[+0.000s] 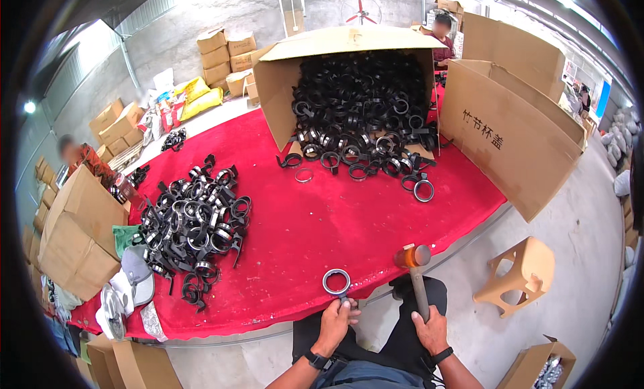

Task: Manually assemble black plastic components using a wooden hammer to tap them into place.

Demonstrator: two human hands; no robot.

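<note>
My left hand (334, 326) is closed on a ring-shaped part (325, 282), its fingers on the short stem. The ring lies at the front edge of the red-covered table (282, 261), with a bright metal band round its opening. In my right hand (431, 331) is a mallet (419, 294), gripped by the handle. Its orange, dark-ended head points up beside the table edge, apart from the ring. A heap of black ring parts (188, 218) with silvery bands lies to the left. Many more black rings (362, 100) spill from a tipped carton (275, 97) at the far side.
Another open carton (516, 131) stands at the right. Caps (137, 275) and a brown box (84, 235) are at the left edge. A tan stool (520, 268) stands on the floor, right. Two people (443, 43) work across the table and at far left.
</note>
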